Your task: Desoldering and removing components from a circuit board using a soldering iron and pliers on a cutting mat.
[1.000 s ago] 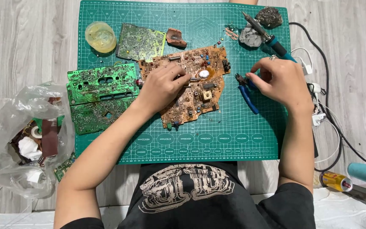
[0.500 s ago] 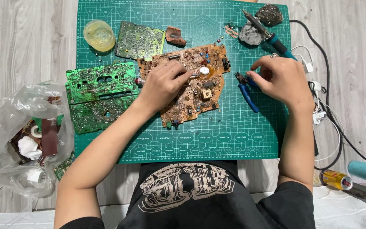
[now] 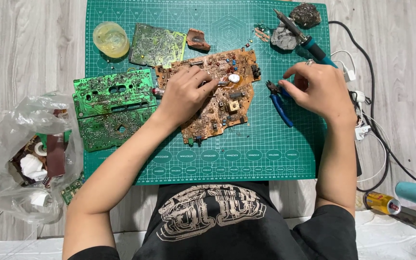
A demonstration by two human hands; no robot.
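Observation:
A brown circuit board (image 3: 227,108) studded with small components lies in the middle of a green cutting mat (image 3: 246,154). My left hand (image 3: 184,94) presses on the board's left half, fingers curled over its top face. Just right of the board, my right hand (image 3: 318,89) grips blue-handled pliers (image 3: 281,107). The pliers' jaws point toward the board's right edge and the handles lie on the mat.
Two green circuit boards (image 3: 111,91) lie left of the brown one, with another board (image 3: 157,45) and a yellow round tub (image 3: 110,38) behind. A teal-handled soldering iron (image 3: 309,43) rests at the back right. A plastic bag of scraps (image 3: 30,154) sits left; cables (image 3: 379,120) and a can (image 3: 383,202) sit right.
The brown board has turned slightly under my left hand, its far right corner moving away from me. My right hand with the pliers has barely shifted.

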